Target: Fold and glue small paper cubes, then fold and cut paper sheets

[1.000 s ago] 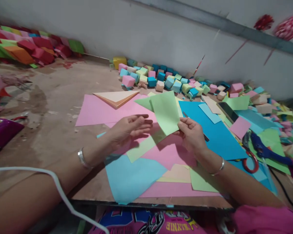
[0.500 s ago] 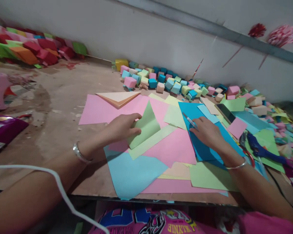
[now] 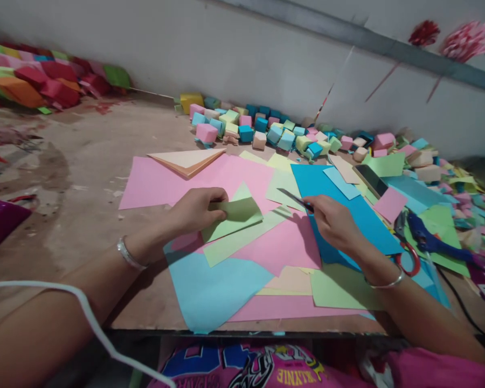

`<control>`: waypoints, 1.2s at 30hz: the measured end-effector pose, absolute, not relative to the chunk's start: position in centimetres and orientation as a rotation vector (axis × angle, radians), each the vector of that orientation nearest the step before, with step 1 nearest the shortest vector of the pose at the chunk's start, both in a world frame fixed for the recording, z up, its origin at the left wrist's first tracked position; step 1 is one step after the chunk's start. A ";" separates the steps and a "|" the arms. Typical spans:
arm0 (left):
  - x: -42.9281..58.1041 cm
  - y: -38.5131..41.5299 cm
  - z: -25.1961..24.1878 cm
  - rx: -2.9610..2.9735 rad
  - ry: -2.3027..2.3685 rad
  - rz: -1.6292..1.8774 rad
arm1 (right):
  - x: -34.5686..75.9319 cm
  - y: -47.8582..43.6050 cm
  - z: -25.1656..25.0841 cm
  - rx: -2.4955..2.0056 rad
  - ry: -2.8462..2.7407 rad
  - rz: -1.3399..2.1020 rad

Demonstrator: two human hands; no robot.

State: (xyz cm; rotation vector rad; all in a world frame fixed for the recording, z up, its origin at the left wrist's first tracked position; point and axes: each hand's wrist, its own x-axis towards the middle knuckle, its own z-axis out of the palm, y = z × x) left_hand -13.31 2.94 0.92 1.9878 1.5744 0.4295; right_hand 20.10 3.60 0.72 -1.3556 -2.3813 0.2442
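Paper in light blue [image 3: 222,291] lies near you, left of the dark-blue sheet [image 3: 372,229]. Farther out, also left, your curled left hand [image 3: 202,211] pinches folded green paper [image 3: 242,214]; over the sheet, your right hand [image 3: 333,223] is closed around a slim bladed tool [image 3: 293,198]. Paper cubes [image 3: 261,132] sit beyond the sheet.

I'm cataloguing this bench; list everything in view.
Folded paper: one, green, centre
Thin blade: one, dark, centre
Loose sheets: many, mixed, centre
Triangular fold: one, peach, atop sheets
Paper cubes: many, mixed, far edge
Boxes: many, mostly red, far left
Phone: one, dark, right
Scissors: one, red, right
Probable glue gun: one, blue, right
Housings: two, purple, side edges
Cables: two, white left, black right
Flowers: two, red, pink, upper right
Table: one, brown, beneath
Wall: one, grey, back
Garment: one, pink, bottom
Bracelets: two, silver, wrists
Left hand: one, on folded paper
Right hand: one, on blade
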 end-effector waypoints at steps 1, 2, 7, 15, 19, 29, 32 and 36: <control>-13.4 3.0 0.8 1.982 1.547 0.446 | 19.8 3.3 0.6 -1.314 -2.382 0.333; -13.5 3.0 0.8 1.979 1.524 0.457 | 19.5 3.0 0.4 -1.283 -2.391 0.400; -13.5 2.8 1.1 1.987 1.486 0.466 | 18.4 2.3 -0.7 -1.151 -2.500 0.443; -12.9 2.4 0.9 2.247 1.545 0.511 | 17.9 2.2 -2.1 -1.049 -2.619 0.226; -12.7 2.3 -0.1 2.618 1.180 0.736 | 17.8 2.0 -2.1 -0.971 -2.605 0.216; -10.7 2.4 -2.0 2.507 0.938 0.651 | 17.4 1.6 -2.2 -0.890 -2.586 0.277; -10.4 2.6 -2.5 2.576 0.934 0.675 | 17.5 1.5 -2.2 -0.814 -2.582 0.318; -10.5 2.6 -2.9 2.615 0.914 0.669 | 17.6 1.5 -2.3 -0.749 -2.540 0.329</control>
